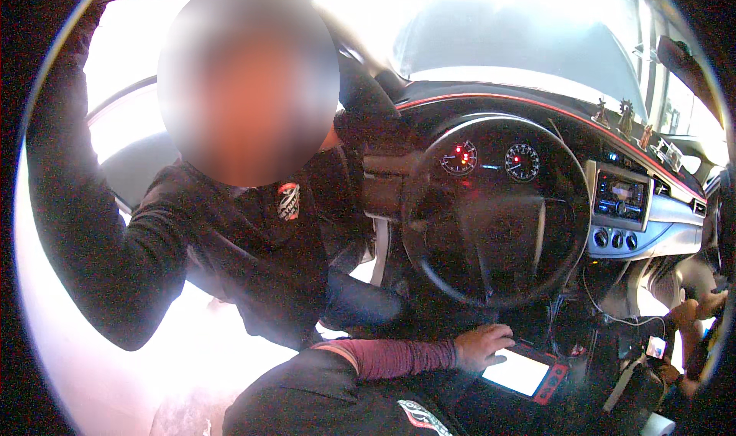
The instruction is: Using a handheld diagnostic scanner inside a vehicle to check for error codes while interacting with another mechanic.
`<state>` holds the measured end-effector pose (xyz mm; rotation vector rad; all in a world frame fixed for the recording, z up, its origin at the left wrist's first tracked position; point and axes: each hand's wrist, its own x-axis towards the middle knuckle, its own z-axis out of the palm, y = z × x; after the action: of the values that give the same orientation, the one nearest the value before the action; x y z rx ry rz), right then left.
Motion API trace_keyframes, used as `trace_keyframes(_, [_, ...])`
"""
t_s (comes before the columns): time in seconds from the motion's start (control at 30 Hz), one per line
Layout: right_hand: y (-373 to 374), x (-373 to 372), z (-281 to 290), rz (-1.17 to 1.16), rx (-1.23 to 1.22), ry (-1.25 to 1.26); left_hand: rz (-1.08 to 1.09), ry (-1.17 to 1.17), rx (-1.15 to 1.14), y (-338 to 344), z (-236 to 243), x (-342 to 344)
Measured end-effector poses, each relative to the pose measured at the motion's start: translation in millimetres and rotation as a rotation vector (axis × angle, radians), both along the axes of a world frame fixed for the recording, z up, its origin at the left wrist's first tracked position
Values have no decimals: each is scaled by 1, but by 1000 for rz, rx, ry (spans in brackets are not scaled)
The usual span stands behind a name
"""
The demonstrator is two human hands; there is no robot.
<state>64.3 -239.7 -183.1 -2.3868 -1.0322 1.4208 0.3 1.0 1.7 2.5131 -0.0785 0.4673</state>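
Head view: a flat rectangular tablet (521, 372), red-and-black casing around a glowing white screen, lies below the smooth round steering wheel (502, 233). The left hand (483, 347), in a wrinkled maroon sleeve (406, 358), curves loosely at its corner; I cannot tell whether it grips. Beyond: a red-trimmed dashboard (663, 238). Leftward, a dark-clothed person (257, 240) blocks the doorway.

Harsh daylight burns the windshield (506, 41) beyond the left hand (481, 348) to white glare and bleaches the area to its left, while the steering wheel (502, 244) above it sinks into dim, grainy shadow. Just beside the hand, the screen of the tablet (520, 371) is overexposed white; farther past it, gauges (523, 162) glow. A soft blurred oval (249, 83) hides the head of a co-worker (253, 244), and fisheye distortion bends edges toward a black rim.
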Motion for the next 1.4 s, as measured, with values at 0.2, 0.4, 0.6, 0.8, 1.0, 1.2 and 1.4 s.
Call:
trace_keyframes(0.2, [1, -1, 2, 16, 1, -5, 25, 29, 6, -2, 0, 0])
trace_keyframes(0.4, [3, -2, 4, 36, 4, -12, 23, 32, 32, -1, -1, -1])
trace_keyframes(0.6, [1, -6, 5, 47, 3, -13, 13, 59, 14, -3, 2, -2])
trace_keyframes(0.8, [0, -12, 4, 59, 2, -9, 6, 38, 23, -3, 0, -1])
trace_keyframes(1.0, [-2, -21, 4, 70, 0, -4, 20, 6, 33, -3, -4, -2])
trace_keyframes(1.2, [-7, -26, 4, 82, -10, -2, 20, -8, 4, -4, -5, -2])
trace_keyframes(1.4, [-12, -32, 4, 83, -20, 0, 19, -44, 26, -4, -5, 3])
